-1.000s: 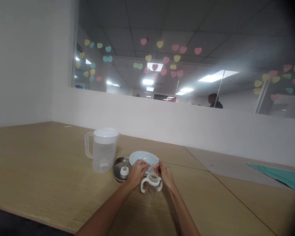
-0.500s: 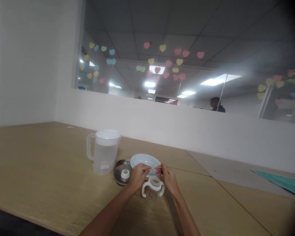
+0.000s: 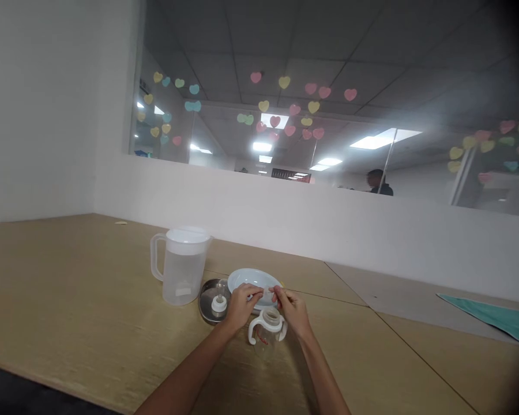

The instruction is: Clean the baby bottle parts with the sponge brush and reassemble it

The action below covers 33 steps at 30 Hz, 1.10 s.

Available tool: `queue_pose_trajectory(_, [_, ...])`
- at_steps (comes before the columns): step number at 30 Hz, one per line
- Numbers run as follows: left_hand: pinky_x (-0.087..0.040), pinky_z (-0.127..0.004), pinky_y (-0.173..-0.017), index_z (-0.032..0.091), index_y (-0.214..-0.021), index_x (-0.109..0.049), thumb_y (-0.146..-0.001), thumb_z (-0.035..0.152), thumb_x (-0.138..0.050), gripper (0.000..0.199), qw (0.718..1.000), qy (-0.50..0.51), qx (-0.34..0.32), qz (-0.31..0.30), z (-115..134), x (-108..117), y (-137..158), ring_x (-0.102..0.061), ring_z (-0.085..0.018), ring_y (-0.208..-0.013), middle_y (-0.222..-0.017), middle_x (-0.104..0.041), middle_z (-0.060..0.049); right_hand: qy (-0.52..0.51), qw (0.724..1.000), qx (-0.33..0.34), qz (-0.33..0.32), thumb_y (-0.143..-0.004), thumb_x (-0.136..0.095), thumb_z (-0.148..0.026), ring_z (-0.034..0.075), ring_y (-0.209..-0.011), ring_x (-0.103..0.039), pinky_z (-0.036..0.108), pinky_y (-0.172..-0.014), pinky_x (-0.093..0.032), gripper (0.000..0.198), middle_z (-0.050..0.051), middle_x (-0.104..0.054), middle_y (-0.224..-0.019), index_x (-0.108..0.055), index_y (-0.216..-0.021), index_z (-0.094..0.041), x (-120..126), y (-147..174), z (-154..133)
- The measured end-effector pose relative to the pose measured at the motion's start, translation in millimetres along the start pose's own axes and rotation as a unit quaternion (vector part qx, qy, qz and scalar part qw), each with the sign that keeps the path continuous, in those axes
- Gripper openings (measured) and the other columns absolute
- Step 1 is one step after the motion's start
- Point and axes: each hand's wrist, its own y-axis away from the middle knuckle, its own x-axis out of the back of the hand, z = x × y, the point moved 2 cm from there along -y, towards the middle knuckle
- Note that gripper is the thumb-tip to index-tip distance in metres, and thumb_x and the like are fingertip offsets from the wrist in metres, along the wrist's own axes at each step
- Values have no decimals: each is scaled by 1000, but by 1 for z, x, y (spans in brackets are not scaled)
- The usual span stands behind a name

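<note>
Both hands meet over the near side of a pale blue-white bowl (image 3: 237, 278). The fingers of my left hand (image 3: 241, 306) are pinched together at the tips. Opposite it, my right hand (image 3: 296, 312) is also closed in a pinch. Something small and pale seems to lie between the fingertips, too small to name. Just below stands an uncapped clear baby bottle (image 3: 264, 341) with two white handles and a red print, upright on the table. Left of my left hand, a white bottle collar with a teat under a clear cover (image 3: 218, 305) sits in a metal tray (image 3: 205, 313).
A translucent lidded pitcher (image 3: 184, 271) stands left of the tray, its handle pointing left. Teal cloth (image 3: 493, 317) lies at the right on the wooden table (image 3: 90, 300). Behind is a white wall with a window (image 3: 225, 75) bearing heart stickers; a person (image 3: 378, 181) shows through it.
My right hand's fingers have drawn closer together and nearer to my left hand. The bottle, bowl, tray and pitcher stay put; the view has shifted slightly.
</note>
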Motion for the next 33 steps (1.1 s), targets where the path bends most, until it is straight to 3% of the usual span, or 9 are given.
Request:
queue_pose_trajectory(5, [-46, -32, -84, 22, -92, -72, -89, 27, -52, 21, 999, -27, -34, -15, 5, 3, -1, -61, -19, -90, -94, -72, -4, 10, 1000, 13, 18, -64, -61, -69, 13, -54, -47, 26, -53, -37, 51, 3, -63, -63, -61, -49, -19, 0, 0, 2])
queue_pose_trajectory(10, [-45, -35, -85, 23, -103, -69, -92, 27, -48, 24, 985, -140, -97, -24, 8, 6, -2, -58, -20, -92, -97, -70, -5, -60, 993, 2, 102, -63, -66, -65, 13, -54, -48, 27, -53, -39, 49, 3, -61, -60, -69, -64, -17, 8, 1, -6])
queue_pose_trajectory(15, [-45, -36, -83, 22, -104, -67, -94, 26, -43, 27, 971, -187, -145, -15, 11, 2, -4, -57, -21, -89, -94, -70, -6, -113, 974, 21, 196, -64, -66, -66, 12, -52, -47, 27, -50, -40, 51, 4, -59, -58, -67, -63, -16, 22, 1, -15])
queue_pose_trajectory(23, [-43, -33, -79, 23, -100, -67, -94, 25, -44, 24, 950, -263, -166, -17, 13, -5, -3, -56, -19, -85, -88, -68, -5, -177, 901, 30, 394, -60, -66, -67, 8, -45, -41, 24, -41, -36, 51, -1, -51, -52, -58, -59, -17, 39, -3, -3])
queue_pose_trajectory(27, [-43, -33, -77, 23, -99, -67, -92, 22, -48, 20, 937, -303, -174, -21, 13, -10, -2, -56, -19, -84, -87, -68, -3, -182, 851, -3, 493, -64, -61, -64, 8, -42, -40, 24, -39, -38, 47, -3, -48, -51, -54, -59, -18, 53, -4, 10])
queue_pose_trajectory(31, [-44, -32, -81, 22, -96, -68, -90, 18, -51, 18, 948, -297, -112, -3, 1, 1, -1, -57, -19, -87, -91, -68, -5, -160, 807, -34, 567, -78, -44, -58, 8, -40, -39, 23, -38, -38, 41, -5, -43, -50, -45, -58, -22, 82, 2, 21])
queue_pose_trajectory(33, [-45, -31, -83, 22, -98, -68, -91, 20, -49, 21, 960, -273, -61, 17, -6, 11, -1, -59, -18, -89, -95, -69, -4, -147, 804, -47, 574, -79, -41, -57, 8, -39, -39, 23, -37, -38, 40, -5, -42, -50, -45, -58, -22, 88, 3, 26])
